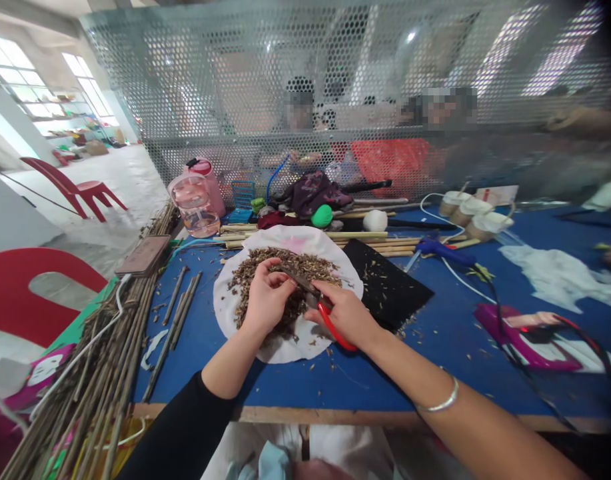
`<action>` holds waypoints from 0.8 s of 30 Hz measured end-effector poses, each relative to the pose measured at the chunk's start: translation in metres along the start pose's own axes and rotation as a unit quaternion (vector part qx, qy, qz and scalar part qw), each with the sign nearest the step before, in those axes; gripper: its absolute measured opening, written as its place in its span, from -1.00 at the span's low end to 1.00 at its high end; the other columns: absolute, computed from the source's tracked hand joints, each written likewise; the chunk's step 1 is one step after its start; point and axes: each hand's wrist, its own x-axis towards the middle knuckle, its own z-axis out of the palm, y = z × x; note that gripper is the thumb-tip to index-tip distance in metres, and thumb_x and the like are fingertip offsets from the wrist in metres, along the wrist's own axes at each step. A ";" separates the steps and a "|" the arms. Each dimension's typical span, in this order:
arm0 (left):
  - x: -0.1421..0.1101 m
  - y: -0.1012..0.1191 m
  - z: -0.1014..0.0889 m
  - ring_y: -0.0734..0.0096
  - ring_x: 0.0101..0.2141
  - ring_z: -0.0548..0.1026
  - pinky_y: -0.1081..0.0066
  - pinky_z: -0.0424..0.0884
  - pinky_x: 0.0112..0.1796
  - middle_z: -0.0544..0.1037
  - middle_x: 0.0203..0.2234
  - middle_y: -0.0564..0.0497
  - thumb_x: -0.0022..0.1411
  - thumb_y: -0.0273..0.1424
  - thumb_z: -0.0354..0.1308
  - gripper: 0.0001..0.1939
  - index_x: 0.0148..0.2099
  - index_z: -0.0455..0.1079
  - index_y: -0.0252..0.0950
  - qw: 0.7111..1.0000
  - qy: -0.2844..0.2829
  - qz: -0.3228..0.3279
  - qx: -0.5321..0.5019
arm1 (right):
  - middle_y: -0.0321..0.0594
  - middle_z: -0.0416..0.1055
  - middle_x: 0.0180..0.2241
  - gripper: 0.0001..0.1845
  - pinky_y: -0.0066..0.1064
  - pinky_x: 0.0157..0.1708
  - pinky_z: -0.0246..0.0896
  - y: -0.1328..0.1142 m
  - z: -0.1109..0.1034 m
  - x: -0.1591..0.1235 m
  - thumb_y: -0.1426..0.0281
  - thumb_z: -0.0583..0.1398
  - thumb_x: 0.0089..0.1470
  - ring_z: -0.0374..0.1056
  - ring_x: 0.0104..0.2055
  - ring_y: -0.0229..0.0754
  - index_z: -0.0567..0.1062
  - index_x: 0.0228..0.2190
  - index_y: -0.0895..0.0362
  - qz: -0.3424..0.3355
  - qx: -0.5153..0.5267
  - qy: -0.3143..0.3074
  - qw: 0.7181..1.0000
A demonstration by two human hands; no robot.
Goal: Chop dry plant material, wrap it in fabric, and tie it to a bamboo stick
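Observation:
My right hand [344, 312] is closed round the red handles of a pair of scissors [316, 301], blades pointing up-left. My left hand [266, 293] is pinched shut just at the blade tips, holding something small that I cannot make out. Both hands hover over a white cloth [285, 347] heaped with brown chopped plant bits [285, 267] on the blue table [335, 380].
A bundle of long dry stalks [100, 373] lies along the left edge. A black sheet [390, 287] lies right of the cloth. A blue glue gun [442, 252], a pink tool with cables [520, 333], a plastic jug [195, 203] and cups [472, 210] stand around. People sit behind a mesh screen [335, 100].

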 end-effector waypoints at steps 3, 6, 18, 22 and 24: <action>0.001 -0.001 -0.001 0.56 -0.55 0.39 0.53 0.26 -0.43 0.47 -0.58 0.18 -0.08 -0.47 0.26 -0.45 -0.02 0.17 -0.32 1.000 0.008 -0.005 0.013 | -0.11 0.52 -0.28 -0.48 -0.38 -0.31 0.29 -0.001 0.000 0.000 0.01 0.20 0.05 0.43 -0.31 -0.11 0.47 -0.12 0.15 0.014 0.005 -0.006 1.000; 0.003 -0.003 -0.003 0.55 -0.56 0.39 0.53 0.27 -0.45 0.49 -0.56 0.15 -0.06 -0.45 0.25 -0.47 -0.03 0.17 -0.32 0.999 0.012 -0.017 0.037 | -0.18 0.50 -0.40 -0.47 -0.40 -0.39 0.24 0.000 -0.002 0.001 0.00 0.22 0.03 0.39 -0.41 -0.15 0.47 -0.13 0.14 0.032 -0.007 -0.012 0.999; 0.027 0.030 -0.013 0.40 -0.45 0.45 0.41 0.32 -0.32 0.57 -0.41 -0.01 0.12 -0.42 0.18 -0.79 -0.16 0.50 -0.30 0.893 0.020 0.112 0.435 | -0.20 0.39 -0.44 -0.35 -0.40 -0.41 0.20 0.019 -0.039 0.002 -0.04 0.09 0.09 0.29 -0.44 -0.18 0.35 0.00 0.23 0.031 0.033 -0.030 0.999; 0.050 0.033 0.003 0.21 -0.22 0.51 0.34 0.34 -0.16 0.61 -0.24 -0.12 0.12 -0.51 0.15 -0.73 -0.13 0.56 -0.29 0.788 -0.101 0.117 0.597 | -0.21 0.39 -0.44 -0.35 -0.39 -0.39 0.19 0.024 -0.042 0.003 -0.02 0.11 0.08 0.27 -0.45 -0.18 0.34 0.00 0.23 0.029 0.038 0.001 0.999; 0.059 0.027 0.010 0.12 -0.14 0.50 0.31 0.33 -0.13 0.59 -0.19 -0.17 0.11 -0.52 0.15 -0.70 -0.10 0.55 -0.29 0.737 -0.137 0.113 0.652 | -0.16 0.42 -0.40 -0.35 -0.37 -0.36 0.21 0.024 -0.043 0.003 -0.02 0.10 0.09 0.29 -0.41 -0.16 0.34 0.01 0.23 0.028 0.041 0.012 0.999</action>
